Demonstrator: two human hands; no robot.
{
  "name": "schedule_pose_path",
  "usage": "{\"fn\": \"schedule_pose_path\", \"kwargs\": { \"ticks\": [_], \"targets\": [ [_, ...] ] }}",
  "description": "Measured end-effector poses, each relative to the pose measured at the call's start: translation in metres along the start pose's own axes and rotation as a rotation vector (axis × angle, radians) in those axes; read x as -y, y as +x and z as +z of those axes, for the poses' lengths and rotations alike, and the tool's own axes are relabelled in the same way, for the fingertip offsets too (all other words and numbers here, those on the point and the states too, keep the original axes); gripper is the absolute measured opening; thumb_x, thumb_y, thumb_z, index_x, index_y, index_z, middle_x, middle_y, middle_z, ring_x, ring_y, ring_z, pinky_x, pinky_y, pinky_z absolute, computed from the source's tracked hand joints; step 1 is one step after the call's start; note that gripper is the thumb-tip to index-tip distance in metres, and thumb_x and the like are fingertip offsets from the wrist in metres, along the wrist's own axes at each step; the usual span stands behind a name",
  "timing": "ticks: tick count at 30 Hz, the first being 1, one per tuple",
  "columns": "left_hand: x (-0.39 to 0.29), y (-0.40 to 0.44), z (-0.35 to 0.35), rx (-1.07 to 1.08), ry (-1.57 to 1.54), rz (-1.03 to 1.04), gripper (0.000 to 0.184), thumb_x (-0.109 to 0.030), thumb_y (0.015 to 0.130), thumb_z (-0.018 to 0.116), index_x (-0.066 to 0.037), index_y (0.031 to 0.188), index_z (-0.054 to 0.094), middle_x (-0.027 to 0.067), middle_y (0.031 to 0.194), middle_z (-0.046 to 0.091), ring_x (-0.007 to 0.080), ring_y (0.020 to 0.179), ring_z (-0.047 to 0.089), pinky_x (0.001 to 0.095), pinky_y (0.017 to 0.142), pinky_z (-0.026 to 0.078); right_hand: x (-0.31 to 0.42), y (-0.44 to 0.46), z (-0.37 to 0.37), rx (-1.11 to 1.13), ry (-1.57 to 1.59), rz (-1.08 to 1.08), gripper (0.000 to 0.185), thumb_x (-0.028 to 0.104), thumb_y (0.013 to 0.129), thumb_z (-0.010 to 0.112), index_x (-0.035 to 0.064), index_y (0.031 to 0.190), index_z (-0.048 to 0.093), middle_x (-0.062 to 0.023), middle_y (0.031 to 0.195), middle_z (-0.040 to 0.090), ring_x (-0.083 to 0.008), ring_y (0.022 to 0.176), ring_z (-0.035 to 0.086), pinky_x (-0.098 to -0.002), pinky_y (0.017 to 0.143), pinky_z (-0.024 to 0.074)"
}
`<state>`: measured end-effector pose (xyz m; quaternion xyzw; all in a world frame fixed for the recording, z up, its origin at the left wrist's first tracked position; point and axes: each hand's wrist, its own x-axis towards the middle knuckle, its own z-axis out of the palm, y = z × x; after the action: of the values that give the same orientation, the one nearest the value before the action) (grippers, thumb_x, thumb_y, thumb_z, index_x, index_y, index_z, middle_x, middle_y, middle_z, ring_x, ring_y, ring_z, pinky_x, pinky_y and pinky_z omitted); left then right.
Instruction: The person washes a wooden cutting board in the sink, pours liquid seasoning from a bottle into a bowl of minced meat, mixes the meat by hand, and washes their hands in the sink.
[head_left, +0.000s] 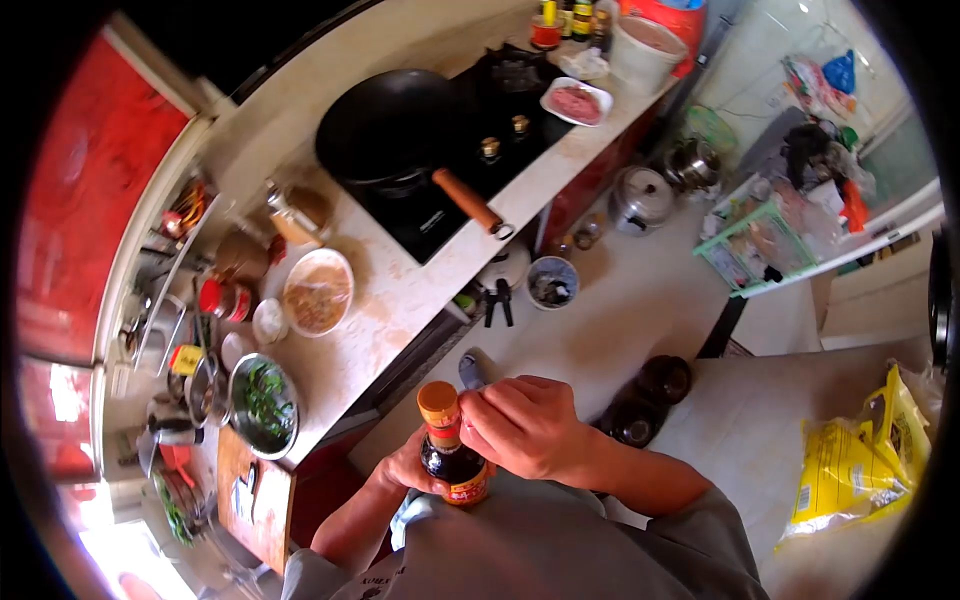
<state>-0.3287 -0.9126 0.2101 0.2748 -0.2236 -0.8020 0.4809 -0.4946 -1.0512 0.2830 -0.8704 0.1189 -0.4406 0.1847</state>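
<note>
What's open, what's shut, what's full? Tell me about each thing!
Bottle: cap on, held by left hand
Right hand: curled up beside the bottle
Wok: on the stove
Stove: can't tell if lit
Metal bowl: holding greens
White tray: holding pink meat
Red-topped jar: closed
Floor pot: lidded
Green basket: heaped full

Head-worn view — faces forward, pitched steeply down over the shirt [570, 550]. Left hand [408, 466] and right hand [530, 428] near, low centre; wok [385, 125] farther out, floor [590, 335] well below. Wide, round-edged field — scene tilted, counter [385, 290] running diagonally.
</note>
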Motion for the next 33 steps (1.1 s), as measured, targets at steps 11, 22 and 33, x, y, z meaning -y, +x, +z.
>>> {"fn": "schedule_pose_path", "kwargs": {
  "ticks": [11,22,33],
  "targets": [
    [-0.016,0.147,-0.055,0.343,0.333,-0.11,0.076,-0.013,0.061,0.09,-0.003,0.128,0.055,0.0118,0.114,0.066,0.0213,0.107,0.063,0.0367,0.095,0.049,-0.107,-0.003,-0.043,0.085,0.586,0.784,0.004,0.001,0.084,0.066,-0.0002,0.087,0.066,-0.0085,0.075,0.062,-0.0161,0.06,0.06,-0.0277,0.056,0.0447],
    [-0.068,0.282,-0.045,0.186,0.737,-0.282,0.066,-0.022,0.067,0.089,-0.002,0.123,0.06,0.0064,0.107,0.069,0.0159,0.1,0.063,0.032,0.093,0.049,-0.249,0.059,-0.143,0.783,0.476,0.389,0.009,0.011,0.087,0.065,0.0053,0.094,0.064,-0.0084,0.083,0.06,-0.0252,0.071,0.063,-0.0346,0.06,0.049],
    [-0.003,0.374,-0.037,-0.149,0.035,0.12,0.076,-0.03,0.062,0.089,0.005,0.12,0.055,0.021,0.103,0.066,0.0288,0.093,0.067,0.0382,0.083,0.054,-0.492,-0.113,-0.137,0.759,0.508,0.714,0.01,0.011,0.088,0.06,0.0022,0.089,0.063,-0.0104,0.076,0.062,-0.028,0.068,0.063,-0.0379,0.064,0.05]
  ]
}}
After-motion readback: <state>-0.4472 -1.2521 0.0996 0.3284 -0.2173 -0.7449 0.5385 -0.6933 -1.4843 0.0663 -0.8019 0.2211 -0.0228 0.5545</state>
